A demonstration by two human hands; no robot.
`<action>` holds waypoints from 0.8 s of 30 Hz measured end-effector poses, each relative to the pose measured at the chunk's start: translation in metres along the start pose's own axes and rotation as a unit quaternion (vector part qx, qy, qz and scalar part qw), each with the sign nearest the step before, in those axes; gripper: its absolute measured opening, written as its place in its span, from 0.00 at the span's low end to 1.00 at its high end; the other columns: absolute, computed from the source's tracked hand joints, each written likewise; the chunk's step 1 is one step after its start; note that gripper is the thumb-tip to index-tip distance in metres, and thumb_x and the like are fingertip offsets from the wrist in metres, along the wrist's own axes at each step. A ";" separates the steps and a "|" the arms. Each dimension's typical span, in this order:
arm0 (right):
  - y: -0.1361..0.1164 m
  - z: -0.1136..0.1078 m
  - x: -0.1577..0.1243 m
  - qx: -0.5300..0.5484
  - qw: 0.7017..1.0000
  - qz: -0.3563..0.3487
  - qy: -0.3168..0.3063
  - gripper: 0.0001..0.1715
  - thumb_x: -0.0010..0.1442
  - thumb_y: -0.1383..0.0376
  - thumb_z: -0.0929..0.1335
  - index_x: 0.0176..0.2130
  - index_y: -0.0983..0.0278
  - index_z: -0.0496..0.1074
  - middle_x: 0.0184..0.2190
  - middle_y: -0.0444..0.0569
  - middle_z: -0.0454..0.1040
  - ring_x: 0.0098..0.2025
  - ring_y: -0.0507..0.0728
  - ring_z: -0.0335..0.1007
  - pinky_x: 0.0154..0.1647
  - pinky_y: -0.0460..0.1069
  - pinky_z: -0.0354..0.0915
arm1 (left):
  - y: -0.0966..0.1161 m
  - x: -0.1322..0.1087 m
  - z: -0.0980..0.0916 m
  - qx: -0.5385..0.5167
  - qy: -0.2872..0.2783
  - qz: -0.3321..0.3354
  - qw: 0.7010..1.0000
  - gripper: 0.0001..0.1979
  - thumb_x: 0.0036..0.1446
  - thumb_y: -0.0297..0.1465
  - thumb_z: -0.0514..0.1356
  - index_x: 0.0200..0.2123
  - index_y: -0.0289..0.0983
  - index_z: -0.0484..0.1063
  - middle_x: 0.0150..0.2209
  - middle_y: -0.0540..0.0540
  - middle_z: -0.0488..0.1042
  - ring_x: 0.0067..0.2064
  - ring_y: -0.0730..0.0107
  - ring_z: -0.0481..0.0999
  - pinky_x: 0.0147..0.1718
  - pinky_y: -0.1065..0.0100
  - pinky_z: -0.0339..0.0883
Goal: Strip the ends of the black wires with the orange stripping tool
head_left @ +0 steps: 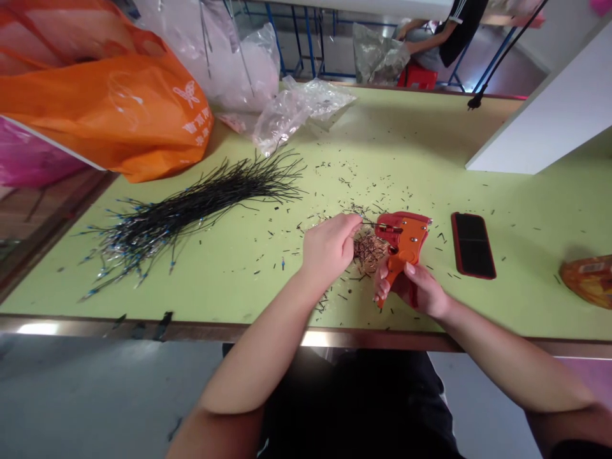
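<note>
My right hand (417, 287) is wrapped round the handles of a red and orange wire stripper (407, 242), its jaws turned to the left. In my left hand (329, 248), closed in a pinch, is a thin black wire (367, 223) whose far end reaches the jaws of the tool. Under and between the hands lies a pile of small dark and coppery scraps (368, 250). A long bundle of black wires (201, 203) with blue-tipped ends rests on the green table (239, 274) to the left.
An orange bag (143, 108) and clear plastic bags (296, 108) lie at the back left. A phone (473, 245), a jar (590, 280) and a white panel (540, 115) are on the right. Another person (444, 38) sits beyond the table.
</note>
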State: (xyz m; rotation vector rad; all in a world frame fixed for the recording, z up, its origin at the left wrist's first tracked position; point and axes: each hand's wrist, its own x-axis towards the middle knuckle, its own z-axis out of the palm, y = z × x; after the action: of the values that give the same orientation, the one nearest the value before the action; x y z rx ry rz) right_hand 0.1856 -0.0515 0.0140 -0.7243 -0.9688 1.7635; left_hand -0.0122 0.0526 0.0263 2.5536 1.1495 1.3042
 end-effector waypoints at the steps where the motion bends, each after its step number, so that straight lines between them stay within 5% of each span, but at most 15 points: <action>1: -0.001 0.000 0.000 0.000 1.000 0.003 -0.003 0.27 0.67 0.41 0.73 0.40 0.63 0.77 0.29 0.47 0.74 0.31 0.57 0.74 0.38 0.55 0.75 | 0.000 0.000 0.000 0.003 0.003 0.004 1.000 0.15 0.68 0.22 0.50 0.39 0.40 0.75 0.30 0.50 0.79 0.30 0.72 0.75 0.30 0.71 0.62; 24: 0.001 -0.001 0.003 -0.020 0.998 0.015 0.051 0.29 0.65 0.40 0.74 0.34 0.63 0.75 0.25 0.43 0.70 0.27 0.55 0.72 0.33 0.52 0.73 | 0.001 0.000 -0.001 -0.025 0.004 0.015 1.000 0.12 0.71 0.23 0.52 0.42 0.39 0.75 0.33 0.49 0.82 0.32 0.71 0.78 0.31 0.70 0.62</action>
State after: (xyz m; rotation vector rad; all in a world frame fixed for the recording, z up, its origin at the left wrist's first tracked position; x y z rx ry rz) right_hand 0.1849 -0.0490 0.0122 -0.8500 -0.9306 1.7203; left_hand -0.0121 0.0519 0.0277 2.5416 1.0707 1.3344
